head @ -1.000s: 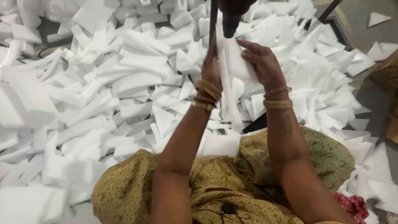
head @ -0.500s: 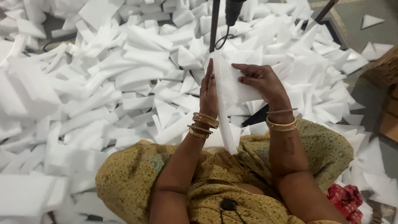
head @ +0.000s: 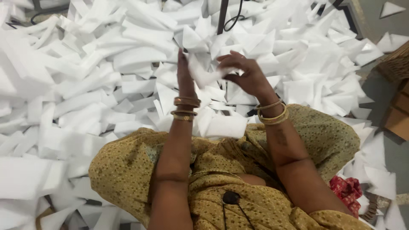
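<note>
My left hand point(head: 185, 76) and my right hand point(head: 245, 74) are raised in front of me, both on a white foam piece point(head: 203, 74) held between them. The left palm presses flat against its left side, fingers straight up. My right fingers curl around its right end. Gold bangles sit on both wrists. A thicker white foam block point(head: 226, 126) lies on my lap just below the hands, on the mustard-yellow patterned cloth point(head: 128, 166).
A deep heap of white foam offcuts point(head: 85, 85) covers the floor ahead and to the left. A dark upright rod with a black cable point(head: 222, 17) stands beyond the hands. Grey floor and a brown woven object point(head: 394, 64) lie at right; red cloth point(head: 347, 189) sits by my right side.
Both hands came down and toward me from the dark tool at the top. The long foam strip they held upright now looks shorter and bunched between them.
</note>
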